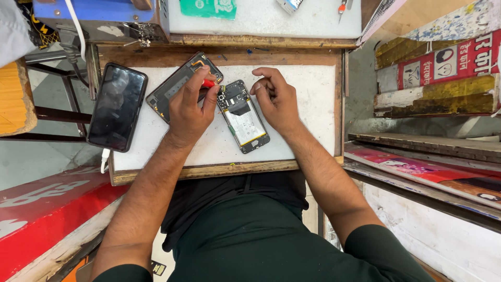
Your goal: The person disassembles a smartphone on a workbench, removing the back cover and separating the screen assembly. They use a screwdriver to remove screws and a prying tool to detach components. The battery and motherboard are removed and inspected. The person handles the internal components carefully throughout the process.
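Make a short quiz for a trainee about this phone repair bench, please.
1. True or false: the opened phone with exposed battery and circuit board lies on the white work board.
2. Which hand pinches the small red-handled tool?
3. Where does the intact black-screened phone lie: A) at the board's left edge, B) on the person's lap?

Key
1. True.
2. The left hand; the right hand rests empty beside the opened phone.
3. A; the grey removed back cover lies next to it.
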The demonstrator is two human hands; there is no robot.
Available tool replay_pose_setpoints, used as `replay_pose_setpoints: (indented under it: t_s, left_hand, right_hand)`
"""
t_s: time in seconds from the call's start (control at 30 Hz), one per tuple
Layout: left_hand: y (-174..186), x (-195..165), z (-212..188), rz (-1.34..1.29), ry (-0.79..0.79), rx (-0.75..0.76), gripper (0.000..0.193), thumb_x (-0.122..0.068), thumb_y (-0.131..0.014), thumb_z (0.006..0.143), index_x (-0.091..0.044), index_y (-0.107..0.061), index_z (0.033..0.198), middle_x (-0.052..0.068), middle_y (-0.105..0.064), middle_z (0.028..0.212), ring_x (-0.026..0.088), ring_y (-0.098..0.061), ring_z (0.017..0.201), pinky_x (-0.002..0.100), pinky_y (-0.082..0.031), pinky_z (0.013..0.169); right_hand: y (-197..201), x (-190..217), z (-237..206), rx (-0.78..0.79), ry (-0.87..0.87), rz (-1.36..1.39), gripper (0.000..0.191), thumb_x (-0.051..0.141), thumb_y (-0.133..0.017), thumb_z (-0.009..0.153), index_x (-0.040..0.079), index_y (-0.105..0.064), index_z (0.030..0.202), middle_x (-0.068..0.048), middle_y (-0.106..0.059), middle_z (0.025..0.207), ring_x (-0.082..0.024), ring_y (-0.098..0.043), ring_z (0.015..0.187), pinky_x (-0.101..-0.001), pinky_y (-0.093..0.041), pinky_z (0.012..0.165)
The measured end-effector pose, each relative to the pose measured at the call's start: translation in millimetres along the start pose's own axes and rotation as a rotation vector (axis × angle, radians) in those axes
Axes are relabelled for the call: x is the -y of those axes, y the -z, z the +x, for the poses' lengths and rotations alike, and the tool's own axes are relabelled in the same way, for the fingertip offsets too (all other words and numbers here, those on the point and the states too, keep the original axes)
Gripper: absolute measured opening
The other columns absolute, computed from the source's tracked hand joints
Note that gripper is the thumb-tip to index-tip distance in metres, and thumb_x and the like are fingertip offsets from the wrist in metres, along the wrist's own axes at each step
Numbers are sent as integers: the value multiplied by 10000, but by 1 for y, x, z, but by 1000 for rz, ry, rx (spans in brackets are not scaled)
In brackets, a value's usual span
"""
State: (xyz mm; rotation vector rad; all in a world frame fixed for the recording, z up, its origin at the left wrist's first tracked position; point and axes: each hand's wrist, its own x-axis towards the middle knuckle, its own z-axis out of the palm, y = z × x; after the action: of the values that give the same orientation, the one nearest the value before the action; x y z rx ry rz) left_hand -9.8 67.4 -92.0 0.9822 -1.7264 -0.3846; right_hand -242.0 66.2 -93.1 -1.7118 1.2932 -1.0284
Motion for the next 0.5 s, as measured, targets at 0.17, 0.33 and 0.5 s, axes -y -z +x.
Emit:
replay_pose_setpoints:
  t_s: [0.17, 0.33, 0.5]
  left_hand:
    - [5, -10, 7, 51, -26, 109, 518, 15, -735, 1026, -82, -473, 1462, 128, -719, 1150, 279, -731, 1058, 397, -616, 883]
    - [8, -25, 32, 362, -144, 257, 496, -43, -778, 889, -112, -552, 1326, 60, -685, 991, 285, -642, 1038, 469, -513, 858]
    - [15, -35, 55, 308, -56, 333, 371, -144, -831, 884, -80, -563, 1133, 90, -681, 1017, 310, -625, 964, 451, -510, 824]
  right_hand:
    - [2, 4, 1, 1, -48, 9, 261, 2, -576, 1060, 68, -560, 1313, -32, -727, 872, -27, -605, 738, -197, -483, 644]
    - [4, 4, 0, 15, -42, 26, 266, -1, -565, 1064, 66, -563, 1322, -37, -725, 895, -35, -653, 795, -200, -520, 678]
    - [5, 6, 0, 4, -77, 57, 253, -2, -571, 1060, 54, -583, 1306, -39, -732, 888, -39, -646, 799, -202, -520, 692]
